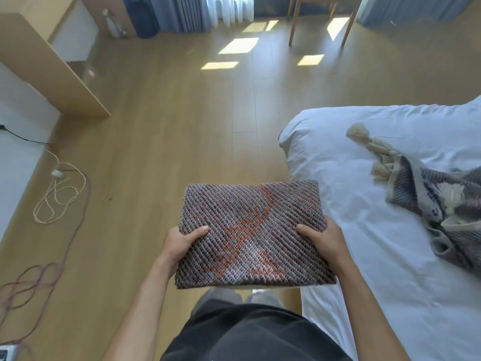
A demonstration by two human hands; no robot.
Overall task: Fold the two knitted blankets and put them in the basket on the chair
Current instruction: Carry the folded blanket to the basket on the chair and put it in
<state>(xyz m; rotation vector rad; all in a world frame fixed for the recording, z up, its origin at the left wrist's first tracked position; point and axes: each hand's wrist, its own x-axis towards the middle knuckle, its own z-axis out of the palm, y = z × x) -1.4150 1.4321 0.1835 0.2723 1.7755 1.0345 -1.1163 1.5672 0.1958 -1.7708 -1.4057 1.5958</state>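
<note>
A folded knitted blanket (253, 234), purple-grey with orange patches, is held flat in front of me over the floor. My left hand (179, 243) grips its left edge, thumb on top. My right hand (325, 238) grips its right edge the same way. A second knitted blanket (440, 204), grey and cream with tassels, lies crumpled and unfolded on the white bed (364, 178) at the right. No basket is in view.
Wooden floor (182, 126) stretches ahead. Loose cables (59, 196) lie on the floor at the left near a wooden desk panel (49, 71). Wooden chair or table legs (294, 24) stand at the back by the curtains (182, 11).
</note>
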